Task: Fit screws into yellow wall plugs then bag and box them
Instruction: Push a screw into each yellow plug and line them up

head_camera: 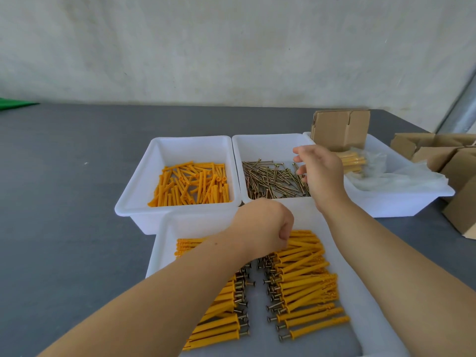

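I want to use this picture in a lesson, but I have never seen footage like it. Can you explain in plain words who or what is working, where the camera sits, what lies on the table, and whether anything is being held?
There is no machine here: a person works with bare hands, and the one camera sits on their head, looking forward and down. On the grey table stand white trays. One holds empty yellow wall plugs, the next loose screws. The near tray holds finished plugs with screws fitted, laid in two rows. A far tray at the right holds a bag of finished plugs and a cardboard box. The right hand hovers over the screws, fingers relaxed, holding nothing I can see. The left hand is curled over the near tray; whether it holds something is hidden.
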Tool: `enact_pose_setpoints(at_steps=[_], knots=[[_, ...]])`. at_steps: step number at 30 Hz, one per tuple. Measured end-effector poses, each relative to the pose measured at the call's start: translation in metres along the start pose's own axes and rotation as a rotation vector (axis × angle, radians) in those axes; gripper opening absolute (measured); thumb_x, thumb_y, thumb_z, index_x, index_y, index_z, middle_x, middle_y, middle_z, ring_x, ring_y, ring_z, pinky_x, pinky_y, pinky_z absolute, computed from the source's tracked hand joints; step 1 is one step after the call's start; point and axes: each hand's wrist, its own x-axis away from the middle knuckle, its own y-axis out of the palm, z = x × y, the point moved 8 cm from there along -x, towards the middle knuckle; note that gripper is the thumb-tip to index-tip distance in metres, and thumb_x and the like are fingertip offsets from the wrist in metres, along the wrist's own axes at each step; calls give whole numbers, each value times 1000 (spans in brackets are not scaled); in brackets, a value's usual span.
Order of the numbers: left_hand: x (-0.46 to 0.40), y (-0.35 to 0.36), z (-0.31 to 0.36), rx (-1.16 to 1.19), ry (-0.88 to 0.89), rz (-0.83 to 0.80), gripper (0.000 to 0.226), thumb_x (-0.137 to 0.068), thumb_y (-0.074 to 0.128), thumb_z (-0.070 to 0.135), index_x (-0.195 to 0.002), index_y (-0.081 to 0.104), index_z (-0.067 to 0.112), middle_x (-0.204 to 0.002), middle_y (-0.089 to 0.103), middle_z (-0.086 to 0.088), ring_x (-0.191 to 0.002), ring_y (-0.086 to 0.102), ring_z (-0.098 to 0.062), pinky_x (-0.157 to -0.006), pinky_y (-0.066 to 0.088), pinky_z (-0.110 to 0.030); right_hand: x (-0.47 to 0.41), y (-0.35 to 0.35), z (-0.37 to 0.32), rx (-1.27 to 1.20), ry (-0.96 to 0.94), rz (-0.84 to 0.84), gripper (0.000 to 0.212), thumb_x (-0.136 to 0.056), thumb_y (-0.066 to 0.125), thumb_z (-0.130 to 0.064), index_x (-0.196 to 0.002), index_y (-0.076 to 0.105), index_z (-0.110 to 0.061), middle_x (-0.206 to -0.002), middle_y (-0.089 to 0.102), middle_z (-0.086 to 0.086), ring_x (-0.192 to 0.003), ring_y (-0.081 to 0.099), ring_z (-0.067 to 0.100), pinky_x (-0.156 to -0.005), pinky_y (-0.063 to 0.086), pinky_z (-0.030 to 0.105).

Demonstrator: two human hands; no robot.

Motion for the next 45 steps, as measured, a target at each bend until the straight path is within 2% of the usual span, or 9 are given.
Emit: enact_pose_setpoints(at_steps=[6,11,16,21,26,31,33,36,45], knots=[[-3,14,8,-28,91,-74,20,-87,70,39,-90,74,20,-97,68,4,-93,60,-16,-80,51,-33,0,15,9,601,-113,-178,18,-94,58,-30,-93,73,-20,-92,70,-5,-89,62,16,-74,47,30],[3,-25,-6,126,157,370,15,-88,70,32,-85,74,18,-78,53,14,-69,44,0,-65,35,-19,-1,25,33,1099,25,-466,32,-98,47,-32,-98,73,-12,-102,71,10,-96,64,30,-82,53,43],[11,-62,-73,-101,-207,594,22,-97,53,24,-101,72,14,-102,63,-5,-95,57,-26,-75,53,-42,16,41,49,1287,280,-951,52,-108,21,-39,-152,38,-16,-160,31,9,-145,30,27,-114,25,37],[17,-10,-164,-24,-777,-83,53,-102,29,48,-140,49,16,-147,41,-14,-133,40,-37,-108,37,-53,17,43,49,1267,323,-1003,51,-108,22,-35,-151,36,-12,-162,26,9,-148,26,25,-115,23,36],[9,6,-160,63,-716,-274,59,-106,17,44,-155,20,11,-163,16,-11,-150,12,-31,-121,11,-47,22,49,44,1210,320,-1040,53,-108,23,-43,-153,34,-18,-163,24,5,-149,22,24,-117,20,36],[9,-2,-157,88,-685,-198,53,-106,27,39,-141,46,4,-149,42,-17,-139,37,-34,-113,29,-46,19,50,45,1188,301,-1006,53,-106,26,-46,-147,44,-17,-159,33,7,-144,32,26,-114,26,38],[7,-10,-157,106,-655,-84,39,-102,38,32,-106,64,3,-109,64,-20,-106,60,-32,-88,46,-41,15,48,48,1180,281,-962,51,-104,31,-47,-137,54,-16,-151,43,10,-137,41,27,-108,32,39],[13,-27,-160,152,-669,143,35,-93,51,24,-59,48,13,-56,44,-6,-55,46,-20,-50,35,-28,10,50,50,1108,224,-922,36,-102,37,-40,-87,61,-18,-106,60,6,-97,55,20,-81,41,33],[22,-46,-159,216,-589,394,16,-83,76,23,-99,74,22,-103,70,2,-92,61,-15,-69,46,-26,16,48,29,738,167,-852,26,-93,62,-45,-86,73,-22,-99,66,0,-101,59,19,-85,44,34]])
